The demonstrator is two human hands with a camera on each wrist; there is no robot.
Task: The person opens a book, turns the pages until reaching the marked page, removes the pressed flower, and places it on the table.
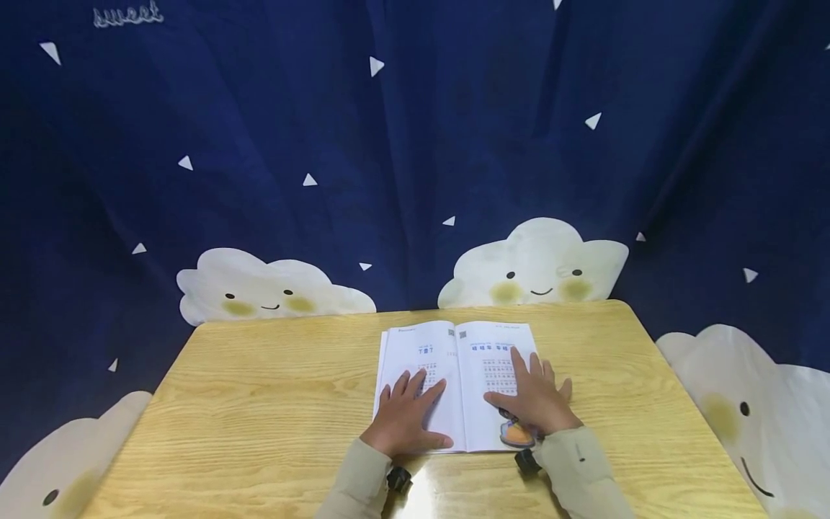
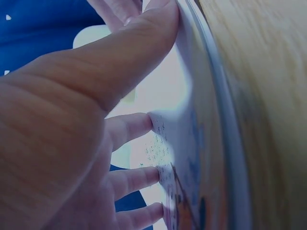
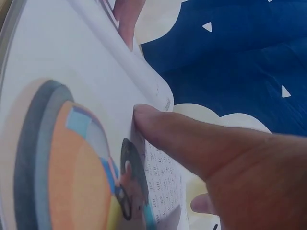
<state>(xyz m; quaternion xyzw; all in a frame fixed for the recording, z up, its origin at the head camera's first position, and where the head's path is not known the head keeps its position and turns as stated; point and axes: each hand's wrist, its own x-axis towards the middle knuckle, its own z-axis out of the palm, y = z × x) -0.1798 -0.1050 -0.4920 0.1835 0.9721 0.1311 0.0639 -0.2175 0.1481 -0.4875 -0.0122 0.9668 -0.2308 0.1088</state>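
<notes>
An open book [image 1: 476, 425] lies flat on the wooden table, showing two printed pages with a colored picture [image 1: 516, 434] low on the right page. My left hand [image 1: 407, 414] rests on the left page with its fingers spread. On the right page lies my right hand [image 1: 537, 395], fingers spread too, its thumb touching the paper in the right wrist view. The left wrist view shows the left thumb [image 2: 139, 45] along the book's lower edge and fingertips against the page [image 2: 163, 86]. Parts of the text and picture are hidden beneath the hands.
The wooden table [image 1: 279, 396] extends on both sides of the book. Behind it hangs a dark blue curtain [image 1: 259, 130] with white triangles and smiling clouds [image 1: 541, 263]. Both wrists carry small black devices [image 1: 398, 479] near the sleeves.
</notes>
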